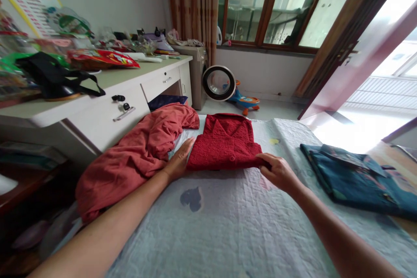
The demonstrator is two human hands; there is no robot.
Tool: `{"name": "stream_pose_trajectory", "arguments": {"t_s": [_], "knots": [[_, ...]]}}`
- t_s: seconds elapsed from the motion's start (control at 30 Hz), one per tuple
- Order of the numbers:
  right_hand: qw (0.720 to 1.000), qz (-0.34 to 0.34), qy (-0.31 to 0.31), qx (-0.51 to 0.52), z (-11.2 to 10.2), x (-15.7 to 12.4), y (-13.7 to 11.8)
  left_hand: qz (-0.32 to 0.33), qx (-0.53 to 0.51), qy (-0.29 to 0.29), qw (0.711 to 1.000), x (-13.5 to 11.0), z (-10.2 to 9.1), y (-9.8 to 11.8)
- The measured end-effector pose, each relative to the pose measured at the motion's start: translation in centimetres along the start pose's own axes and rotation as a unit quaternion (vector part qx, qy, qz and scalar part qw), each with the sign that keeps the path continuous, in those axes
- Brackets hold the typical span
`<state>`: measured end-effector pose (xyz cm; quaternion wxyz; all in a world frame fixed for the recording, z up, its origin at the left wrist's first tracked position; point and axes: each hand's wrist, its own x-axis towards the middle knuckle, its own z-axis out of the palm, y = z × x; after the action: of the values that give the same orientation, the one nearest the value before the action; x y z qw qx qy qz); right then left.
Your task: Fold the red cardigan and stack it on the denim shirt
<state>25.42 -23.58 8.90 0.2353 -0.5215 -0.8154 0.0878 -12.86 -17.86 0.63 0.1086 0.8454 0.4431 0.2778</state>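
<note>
A dark red shirt [224,150] with a crinkled texture, a V-shaped neckline and a button lies folded on the bed. Its near edge looks slightly raised off the sheet. At its left edge, my left hand [180,159] holds the cloth, its thumb side showing and the other fingers hidden by the fabric. The near right corner is pinched between the thumb and curled fingers of my right hand [275,169]. A rumpled coral-red cloth [140,152] lies left of the shirt, close to my left forearm.
A pale blue quilted sheet [224,230] covers the bed. Folded blue denim [358,182] lies at the right. Along the left runs a cluttered white desk [107,117]. Beyond the bed are a washing machine with its round door [219,83] open and a blue-orange ride-on toy [244,100].
</note>
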Motion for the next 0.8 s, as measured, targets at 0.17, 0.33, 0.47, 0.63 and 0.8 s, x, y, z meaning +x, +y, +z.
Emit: {"name": "stream_pose_trajectory", "arguments": {"t_s": [0.17, 0.33, 0.47, 0.63, 0.8], "knots": [[1.000, -0.014, 0.006, 0.026, 0.0, -0.2, 0.6, 0.011, -0.028, 0.009, 0.999, 2.1, 1.1, 0.5], [0.998, -0.044, 0.052, 0.000, 1.4, -2.3, 2.4, -0.037, -0.147, 0.033, 0.988, 3.2, 1.6, 1.2], [0.994, -0.076, 0.061, -0.054, 2.8, -3.8, 3.7, -0.061, -0.197, 0.048, 0.977, 3.8, 1.7, 1.6], [0.994, -0.062, 0.031, -0.080, 4.1, -3.8, 5.6, -0.060, -0.224, 0.066, 0.970, 4.4, 1.6, 1.2], [0.996, -0.040, 0.050, -0.054, 5.1, -2.3, 8.5, -0.049, -0.219, 0.038, 0.974, 4.4, 0.6, 1.4]]}}
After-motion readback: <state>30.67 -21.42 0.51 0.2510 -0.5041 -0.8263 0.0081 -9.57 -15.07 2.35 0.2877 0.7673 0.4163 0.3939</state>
